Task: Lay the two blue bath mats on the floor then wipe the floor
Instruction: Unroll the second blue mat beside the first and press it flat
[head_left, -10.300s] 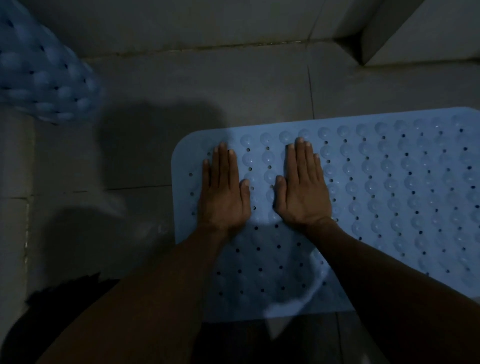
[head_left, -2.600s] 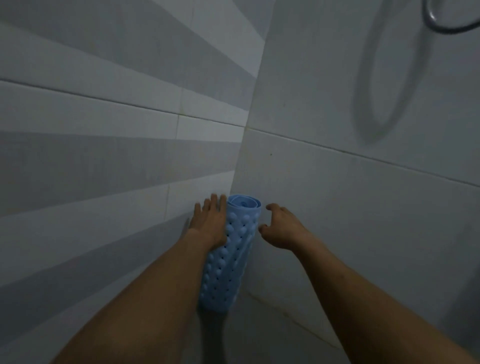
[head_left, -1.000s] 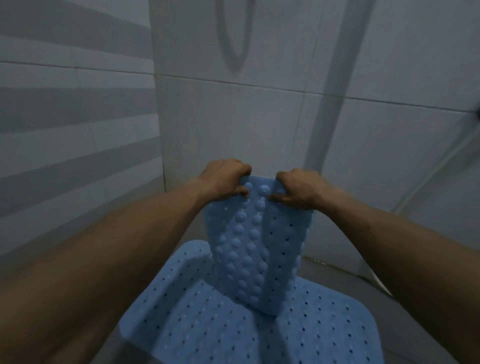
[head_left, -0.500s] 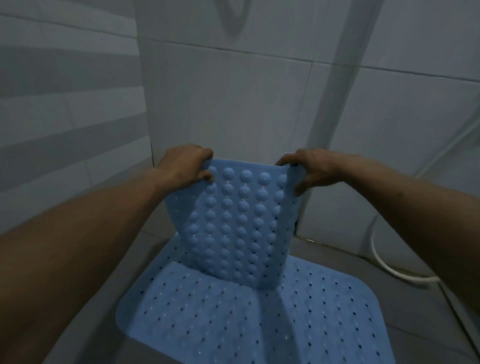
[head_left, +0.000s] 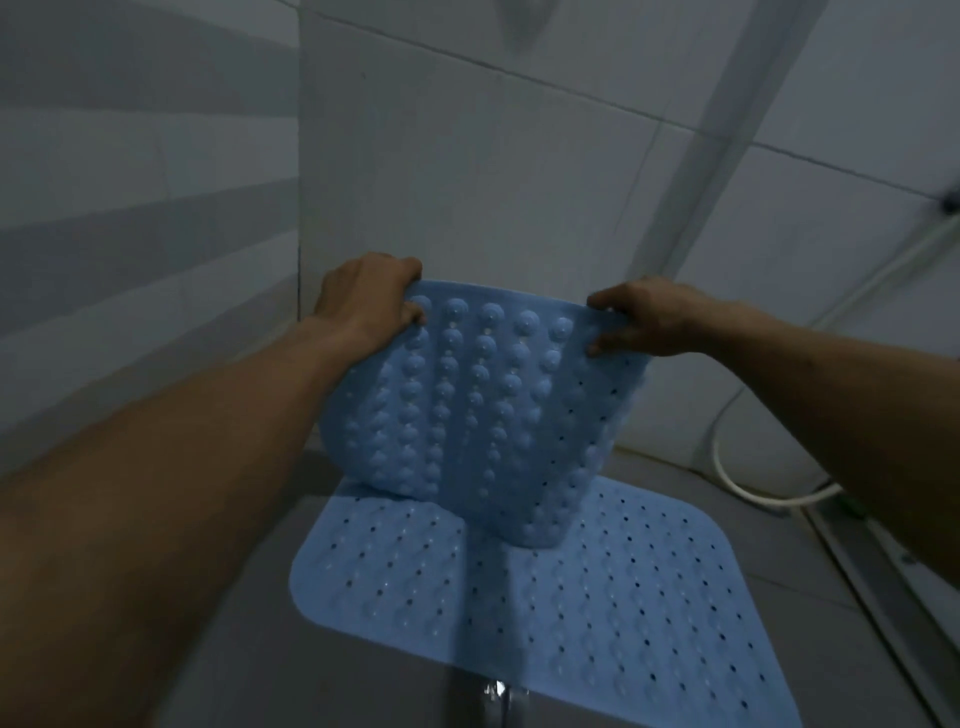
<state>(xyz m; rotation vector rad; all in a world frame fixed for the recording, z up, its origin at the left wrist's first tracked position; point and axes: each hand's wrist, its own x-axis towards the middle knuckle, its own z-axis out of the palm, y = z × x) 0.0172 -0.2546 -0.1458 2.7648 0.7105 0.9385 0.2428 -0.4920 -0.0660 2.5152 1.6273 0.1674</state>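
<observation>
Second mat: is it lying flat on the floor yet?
No, both hands, left hand and right hand, hold the second mat up.

Dim tiled walls (head_left: 467, 171), grey floor (head_left: 332, 675), white hose (head_left: 748, 493)

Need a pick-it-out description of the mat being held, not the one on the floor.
Start at the tiled wall corner; below it a blue mat lies flat on the floor. The held mat hangs above it, gripped along its top edge by both hands, bumpy suction cups facing the camera.
</observation>
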